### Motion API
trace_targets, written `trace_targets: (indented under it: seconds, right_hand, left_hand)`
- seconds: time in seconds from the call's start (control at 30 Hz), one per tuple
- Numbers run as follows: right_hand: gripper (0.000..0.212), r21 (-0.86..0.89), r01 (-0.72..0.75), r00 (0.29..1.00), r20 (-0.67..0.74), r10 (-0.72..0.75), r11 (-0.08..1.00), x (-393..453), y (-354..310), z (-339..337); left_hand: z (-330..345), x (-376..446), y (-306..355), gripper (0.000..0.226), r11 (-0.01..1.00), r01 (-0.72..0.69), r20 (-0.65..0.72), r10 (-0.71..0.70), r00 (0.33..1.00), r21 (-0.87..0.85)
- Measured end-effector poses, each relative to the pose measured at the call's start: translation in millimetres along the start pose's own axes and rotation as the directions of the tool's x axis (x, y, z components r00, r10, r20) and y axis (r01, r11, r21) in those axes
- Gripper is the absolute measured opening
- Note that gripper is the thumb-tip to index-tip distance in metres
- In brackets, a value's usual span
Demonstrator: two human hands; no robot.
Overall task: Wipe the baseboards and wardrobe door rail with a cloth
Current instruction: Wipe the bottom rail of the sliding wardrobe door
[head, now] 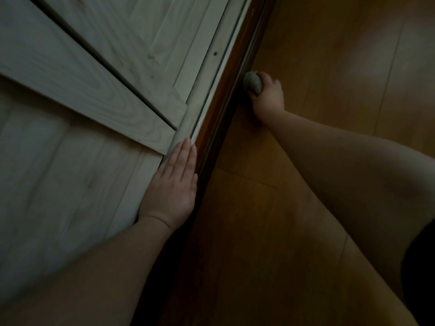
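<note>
Flat left hand (173, 184) on pale wood-grain door (70, 161); right hand (267, 95) around wadded grey cloth (253, 82) against baseboard (226, 109).

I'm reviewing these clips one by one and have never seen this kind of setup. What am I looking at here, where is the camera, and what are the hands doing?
There is no machine here. A person wears one wide-angle camera on the head, looking down at their own bare arms, so this is their own view.

On the left stands a pale wood-grain wardrobe door. Along its foot runs a light door rail, then a dark brown baseboard strip, then the wooden floor.

The left hand lies flat with straight fingers against the wardrobe's lower edge, holding nothing; it seems to be bracing.

The right hand reaches further ahead, its fingers curled round a balled grey cloth held against the dark strip, apparently wiping.

The picture is dim, so fine detail is hard to tell.
</note>
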State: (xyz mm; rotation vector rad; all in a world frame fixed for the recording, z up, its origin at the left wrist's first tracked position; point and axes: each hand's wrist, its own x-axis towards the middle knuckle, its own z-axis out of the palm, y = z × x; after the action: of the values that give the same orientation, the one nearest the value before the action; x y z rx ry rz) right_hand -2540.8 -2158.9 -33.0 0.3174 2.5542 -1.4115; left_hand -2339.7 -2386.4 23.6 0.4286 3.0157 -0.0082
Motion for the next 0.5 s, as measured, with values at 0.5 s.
trace_targets:
  seconds: [0.5]
  right_hand:
    - [0.067, 0.205, 0.11, 0.986, 0.101, -0.133, 0.972, -122.9, 33.5, 49.3]
  left_hand:
    - [-2.3, 0.4, 1.1, 0.058, 1.0, -0.006, -0.003, 0.006, 1.0, -0.004]
